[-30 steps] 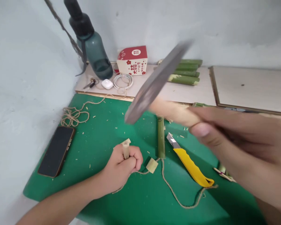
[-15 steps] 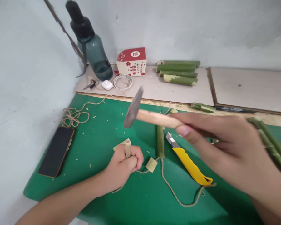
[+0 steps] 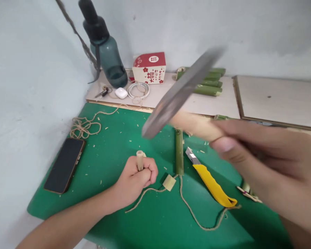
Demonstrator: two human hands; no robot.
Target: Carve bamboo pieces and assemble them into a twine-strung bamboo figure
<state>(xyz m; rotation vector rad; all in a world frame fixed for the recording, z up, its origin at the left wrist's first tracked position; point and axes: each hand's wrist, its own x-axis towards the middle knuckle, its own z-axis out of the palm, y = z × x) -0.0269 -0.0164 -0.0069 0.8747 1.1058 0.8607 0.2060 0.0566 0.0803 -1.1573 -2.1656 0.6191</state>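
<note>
Hammer [image 3: 181,93], gripped in your right hand [image 3: 264,166], is now raised higher, so it hangs clear of the stick [image 3: 140,162] your left hand [image 3: 136,180] clenches upright, left of the knife [image 3: 209,182].

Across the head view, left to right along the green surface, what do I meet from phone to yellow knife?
Phone → left grip around a pale stick → small pale bamboo piece → green bamboo length → yellow knife.
</note>
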